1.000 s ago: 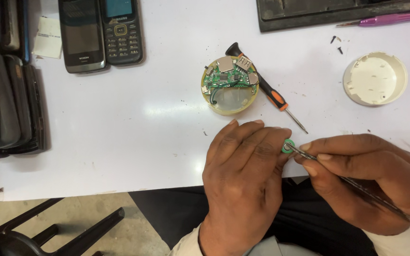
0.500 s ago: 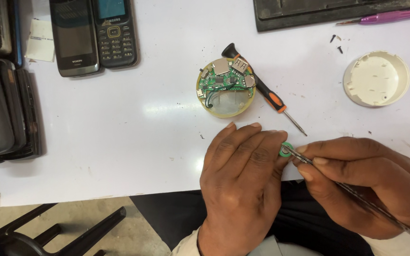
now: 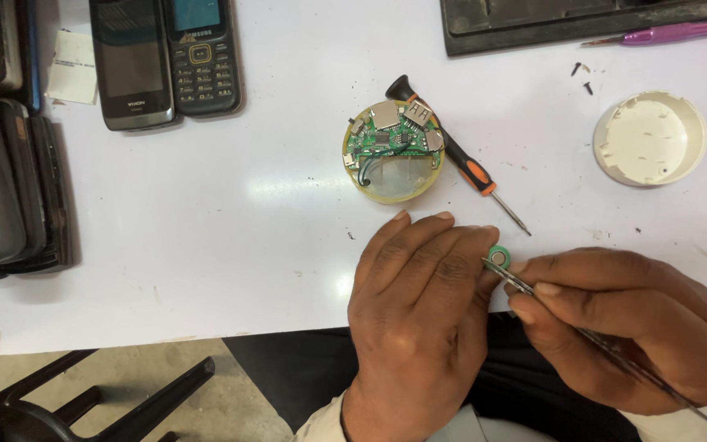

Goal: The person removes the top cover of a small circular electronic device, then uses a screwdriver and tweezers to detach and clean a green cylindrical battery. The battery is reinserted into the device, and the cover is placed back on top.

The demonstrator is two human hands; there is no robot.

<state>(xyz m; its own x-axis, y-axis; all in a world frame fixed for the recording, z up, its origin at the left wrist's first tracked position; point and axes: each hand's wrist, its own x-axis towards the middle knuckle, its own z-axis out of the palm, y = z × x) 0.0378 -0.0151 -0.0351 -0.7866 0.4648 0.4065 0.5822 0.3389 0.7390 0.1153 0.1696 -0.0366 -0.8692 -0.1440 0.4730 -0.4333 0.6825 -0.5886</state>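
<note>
The left hand's fingertips pinch a small green ring-shaped part at the front edge of the white table, fingers pressed together so the part stands steady. The right hand is closed on thin metal tweezers, held like a pen, their tips meeting the ring; the grip looks suited to fine picking at something tiny. Just beyond the fingers lies a precision screwdriver with a black and orange handle, its slim steel tip pointing toward the hands, within easy reach. Touching its handle sits a round translucent yellowish housing with a green circuit board exposed face up. Farther right rests a round white plastic cover, inside up, with two tiny dark screws nearby. Two keypad phones lie at the far left.
</note>
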